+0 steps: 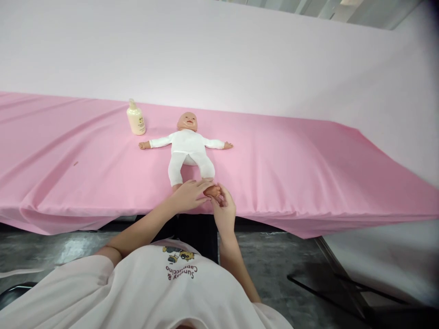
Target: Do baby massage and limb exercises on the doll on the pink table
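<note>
A baby doll [188, 142] in a white long-sleeved suit lies on its back on the pink cloth, head away from me and arms spread wide. Both of my hands are at its bare foot [212, 191] on the right side, close to the table's front edge. My left hand [190, 195] reaches across the lower legs, its fingers and thumb around the ankle side of that foot. From the right, my right hand [225, 208] grips the toe end between thumb and fingers. The doll's other foot is mostly hidden behind my left hand.
A pump bottle [136, 119] of pale yellow lotion stands left of the doll's head. A small brownish scrap [76, 163] lies on the pink tablecloth [291, 169] farther left. Behind the table rises a white wall [219, 59]. Dark metal legs [329, 262] show below at right.
</note>
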The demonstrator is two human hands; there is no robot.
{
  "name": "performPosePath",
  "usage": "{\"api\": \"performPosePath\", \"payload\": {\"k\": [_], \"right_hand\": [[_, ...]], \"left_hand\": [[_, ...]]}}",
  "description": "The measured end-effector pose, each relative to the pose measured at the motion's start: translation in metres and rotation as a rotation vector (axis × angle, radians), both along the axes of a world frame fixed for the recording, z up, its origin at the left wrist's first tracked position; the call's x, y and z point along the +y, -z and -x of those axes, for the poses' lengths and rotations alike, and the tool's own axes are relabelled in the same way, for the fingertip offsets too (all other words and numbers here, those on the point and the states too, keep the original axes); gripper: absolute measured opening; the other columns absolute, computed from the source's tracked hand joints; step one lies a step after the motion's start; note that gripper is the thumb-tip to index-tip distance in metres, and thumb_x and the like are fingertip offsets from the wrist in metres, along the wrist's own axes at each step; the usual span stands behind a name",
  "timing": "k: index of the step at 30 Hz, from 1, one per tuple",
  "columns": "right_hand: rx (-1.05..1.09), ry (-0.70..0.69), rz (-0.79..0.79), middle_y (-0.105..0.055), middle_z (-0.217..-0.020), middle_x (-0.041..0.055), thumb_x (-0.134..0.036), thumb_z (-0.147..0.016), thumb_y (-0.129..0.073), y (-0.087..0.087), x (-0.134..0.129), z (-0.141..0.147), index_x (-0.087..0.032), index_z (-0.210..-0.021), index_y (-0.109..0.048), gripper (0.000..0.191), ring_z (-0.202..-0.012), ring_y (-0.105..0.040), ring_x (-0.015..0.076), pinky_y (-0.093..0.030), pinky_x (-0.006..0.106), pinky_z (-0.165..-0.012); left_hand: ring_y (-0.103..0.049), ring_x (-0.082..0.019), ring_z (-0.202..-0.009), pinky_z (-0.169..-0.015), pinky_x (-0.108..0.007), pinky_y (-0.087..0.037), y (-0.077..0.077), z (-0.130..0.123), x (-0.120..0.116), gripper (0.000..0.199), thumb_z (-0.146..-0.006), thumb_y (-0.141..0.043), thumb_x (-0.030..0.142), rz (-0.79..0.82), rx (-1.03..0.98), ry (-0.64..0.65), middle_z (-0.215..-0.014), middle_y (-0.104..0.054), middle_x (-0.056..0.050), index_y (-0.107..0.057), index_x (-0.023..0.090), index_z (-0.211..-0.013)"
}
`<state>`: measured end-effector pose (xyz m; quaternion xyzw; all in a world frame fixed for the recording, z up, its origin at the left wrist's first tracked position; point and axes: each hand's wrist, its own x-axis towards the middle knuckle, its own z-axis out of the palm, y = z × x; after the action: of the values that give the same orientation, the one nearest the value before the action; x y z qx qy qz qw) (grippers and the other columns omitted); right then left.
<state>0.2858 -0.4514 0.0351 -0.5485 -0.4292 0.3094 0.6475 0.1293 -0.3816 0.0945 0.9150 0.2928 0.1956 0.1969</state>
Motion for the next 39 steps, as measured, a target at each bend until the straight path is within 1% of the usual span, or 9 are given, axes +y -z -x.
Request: {"api": "performPosePath", "payload": {"k": [3, 8, 14, 19, 23, 28, 31, 35, 39], "right_hand": [[0.029, 0.023, 0.016, -0.075, -0.128, 0.0144, -0.038, -0.081, -0.076, 0.000, -0.001, -0.001, -0.018, -0.127, -0.071, 0.051, -0.116, -0.074, 0.0289, -0.061, 0.051, -0.106], [0.061, 0.054, 0.002, -0.079, -0.117, 0.0118, -0.042, -0.083, -0.075, 0.000, -0.001, 0.000, -0.019, -0.112, -0.076, 0.037, -0.109, -0.076, 0.0283, -0.063, 0.049, -0.102], [0.086, 0.084, -0.086, -0.076, -0.104, 0.0088, -0.045, -0.080, -0.079, 0.005, 0.006, 0.003, -0.021, -0.092, -0.071, 0.028, -0.100, -0.074, 0.0240, -0.063, 0.044, -0.095], [0.043, 0.115, -0.115, -0.068, -0.089, 0.0037, -0.047, -0.082, -0.078, 0.005, 0.007, 0.000, -0.021, -0.081, -0.065, 0.029, -0.086, -0.069, 0.0199, -0.061, 0.038, -0.083], [0.044, 0.113, -0.073, -0.066, -0.078, 0.0015, -0.050, -0.087, -0.073, 0.000, 0.004, -0.005, -0.021, -0.082, -0.063, 0.031, -0.075, -0.067, 0.0185, -0.059, 0.036, -0.077], [0.152, 0.013, -0.010, -0.074, -0.111, 0.0089, -0.054, -0.093, -0.063, 0.003, 0.003, -0.006, -0.022, -0.114, -0.065, 0.038, -0.096, -0.074, 0.0211, -0.062, 0.041, -0.090], [0.183, -0.116, 0.021, -0.068, -0.134, 0.0124, -0.053, -0.093, -0.062, 0.010, 0.006, -0.003, -0.024, -0.132, -0.056, 0.049, -0.118, -0.072, 0.0241, -0.061, 0.045, -0.102], [0.171, -0.222, -0.004, -0.067, -0.139, 0.0148, -0.048, -0.085, -0.072, 0.019, 0.010, 0.004, -0.026, -0.133, -0.045, 0.060, -0.130, -0.067, 0.0256, -0.056, 0.046, -0.111], [0.156, -0.250, -0.012, -0.067, -0.134, 0.0147, -0.043, -0.086, -0.073, 0.020, 0.011, 0.011, -0.027, -0.130, -0.039, 0.057, -0.125, -0.069, 0.0239, -0.059, 0.044, -0.107]], "left_hand": [[-0.066, -0.030, -0.129, -0.109, -0.045, -0.049, -0.001, -0.007, 0.006, 0.055, -0.099, -0.063, 0.039, 0.013, 0.035, 0.019, -0.149, -0.062, -0.011, -0.049, 0.024, -0.151], [-0.069, -0.032, -0.125, -0.098, -0.041, -0.057, 0.007, -0.014, 0.012, 0.063, -0.095, -0.068, 0.037, 0.017, 0.073, -0.017, -0.162, -0.048, -0.015, -0.045, 0.022, -0.152], [-0.066, -0.027, -0.131, -0.091, -0.036, -0.060, 0.006, -0.020, 0.014, 0.060, -0.090, -0.055, 0.010, -0.009, 0.093, -0.029, -0.160, -0.052, -0.008, -0.050, 0.025, -0.148], [-0.075, -0.030, -0.106, -0.081, -0.038, -0.060, 0.001, -0.025, 0.014, 0.037, -0.093, -0.066, 0.033, -0.009, 0.133, -0.122, -0.128, -0.073, -0.009, -0.063, 0.023, -0.129], [-0.073, -0.031, -0.109, -0.085, -0.040, -0.059, 0.002, -0.024, 0.016, 0.035, -0.091, -0.073, 0.045, 0.004, 0.059, -0.154, -0.141, -0.067, -0.008, -0.066, 0.024, -0.118], [-0.053, -0.042, -0.140, -0.114, -0.063, -0.042, 0.002, -0.026, 0.017, 0.032, -0.088, -0.077, 0.046, -0.088, -0.028, -0.237, -0.163, -0.048, -0.008, -0.066, 0.023, -0.107], [-0.037, -0.039, -0.153, -0.125, -0.065, -0.028, 0.002, -0.033, 0.018, 0.025, -0.090, -0.074, 0.038, -0.105, -0.073, -0.160, -0.146, -0.062, -0.012, -0.064, 0.021, -0.105], [-0.063, -0.031, -0.118, -0.116, -0.054, -0.043, 0.004, -0.040, 0.019, 0.010, -0.088, -0.067, 0.023, -0.083, -0.057, -0.058, -0.101, -0.070, -0.008, -0.059, 0.021, -0.094], [-0.062, -0.025, -0.092, -0.091, -0.041, -0.052, 0.000, -0.044, 0.016, 0.007, -0.090, -0.065, 0.021, -0.073, -0.019, -0.062, -0.091, -0.066, -0.005, -0.058, 0.021, -0.090]]}}
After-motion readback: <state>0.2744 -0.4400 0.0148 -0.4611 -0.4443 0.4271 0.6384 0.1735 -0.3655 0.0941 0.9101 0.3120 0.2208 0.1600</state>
